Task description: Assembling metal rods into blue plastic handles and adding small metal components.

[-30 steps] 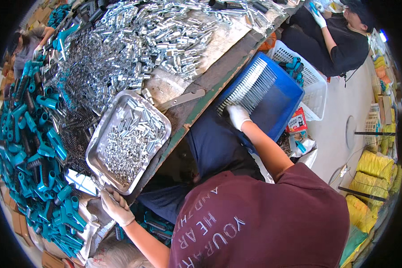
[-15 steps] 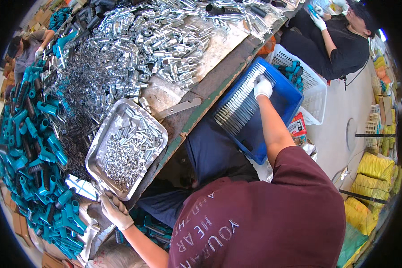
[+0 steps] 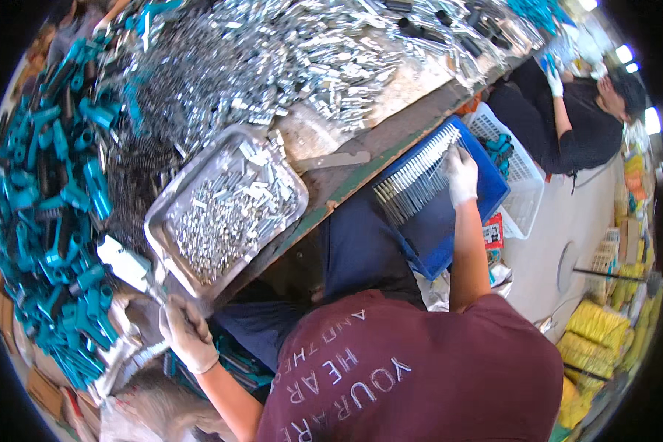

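Note:
My right hand, in a white glove, is at the right end of a row of slender metal rods. The rods lie side by side in a blue plastic bin, and the fingers are bent together at them; what they pinch is blurred. My left hand, also gloved, is closed just off the near corner of a metal tray. Its fingers are curled, and I cannot make out what is in them. Small silver metal parts fill the tray, short ones in front and longer sleeves behind.
Metal fittings are heaped on the bench beyond the tray. A flat metal strip lies near the bench edge. Teal plastic handles are piled at left. A white crate stands beyond the bin, near a seated co-worker.
The whole view has shifted. My right hand has drawn back a little toward me along the rods. My left hand has come away from the tray's corner, its fingers more curled.

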Motion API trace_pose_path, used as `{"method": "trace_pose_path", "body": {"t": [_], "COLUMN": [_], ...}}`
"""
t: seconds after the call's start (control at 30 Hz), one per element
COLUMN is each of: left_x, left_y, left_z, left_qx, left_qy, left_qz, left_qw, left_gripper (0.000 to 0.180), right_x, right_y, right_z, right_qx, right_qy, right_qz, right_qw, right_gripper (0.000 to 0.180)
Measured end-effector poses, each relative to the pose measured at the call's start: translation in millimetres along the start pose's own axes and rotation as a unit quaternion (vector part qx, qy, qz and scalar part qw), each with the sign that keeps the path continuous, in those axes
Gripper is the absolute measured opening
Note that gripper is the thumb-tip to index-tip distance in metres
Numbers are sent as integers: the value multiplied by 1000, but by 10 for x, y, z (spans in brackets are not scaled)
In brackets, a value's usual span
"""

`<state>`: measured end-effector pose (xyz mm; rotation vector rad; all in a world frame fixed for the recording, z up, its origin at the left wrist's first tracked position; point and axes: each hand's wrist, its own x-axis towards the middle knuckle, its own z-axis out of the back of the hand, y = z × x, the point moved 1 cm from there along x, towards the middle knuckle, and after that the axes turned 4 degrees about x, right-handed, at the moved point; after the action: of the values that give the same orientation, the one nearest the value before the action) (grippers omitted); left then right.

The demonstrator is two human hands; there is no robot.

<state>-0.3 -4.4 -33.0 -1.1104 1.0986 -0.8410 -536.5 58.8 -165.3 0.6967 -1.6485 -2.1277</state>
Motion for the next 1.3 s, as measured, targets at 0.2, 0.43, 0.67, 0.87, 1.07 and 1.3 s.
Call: {"method": "trace_pose_path", "body": {"t": [0.2,0.43,0.67,0.87,1.07,1.3], "left_x": [-299,-277,-248,-93,-106,-162], "left_y": [-343,-291,-248,-206,-231,-240], "left_z": [-763,-722,-399,-66,-43,-173], "left_qx": [169,109,95,152,207,257], "left_qy": [219,290,247,298,284,192], "left_qz": [6,33,24,9,-57,-103], "left_qw": [961,950,964,942,935,941], "left_gripper": [18,19,19,25,27,26], "right_x": [-1623,-2221,-2236,-1803,-1949,-2227], "right_y": [930,1250,1543,1664,1698,1518], "right_z": [-1132,-1769,-1885,-1722,-1857,-2039], "right_qx": [386,285,136,210,166,190], "right_qy": [368,479,499,344,341,434], "right_qz": [-146,-221,-149,20,1,-126], "right_qw": [833,801,843,915,925,872], "right_gripper": [24,29,27,25,23,19]}}
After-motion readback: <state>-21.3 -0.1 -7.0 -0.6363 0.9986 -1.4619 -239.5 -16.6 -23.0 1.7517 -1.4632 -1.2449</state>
